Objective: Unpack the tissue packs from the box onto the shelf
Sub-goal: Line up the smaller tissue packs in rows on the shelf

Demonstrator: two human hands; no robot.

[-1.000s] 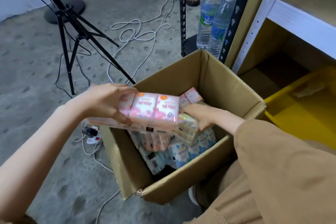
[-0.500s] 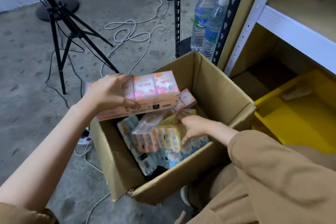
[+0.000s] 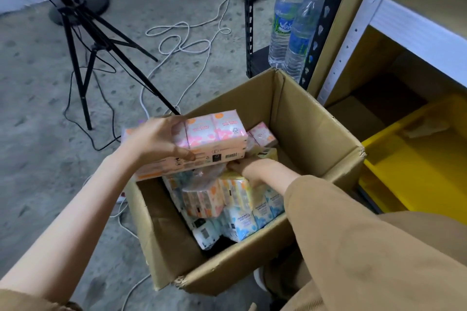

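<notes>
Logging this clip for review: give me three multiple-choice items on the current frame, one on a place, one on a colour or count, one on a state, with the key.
1. Where is the yellow bin?
A. on the low shelf right of the cardboard box
B. inside the box
C. under the tripod

2. How many water bottles stand behind the box?
A. one
B. three
C. six

3. What is the left hand doing?
A. resting on the floor
B. holding the pink tissue pack above the box
C. gripping a bottle

Key: 1 A, the bin sits on the low shelf beside the box. 2 B, three caps show. 3 B, its fingers wrap the pack, while the right hand reaches among packs inside.
</notes>
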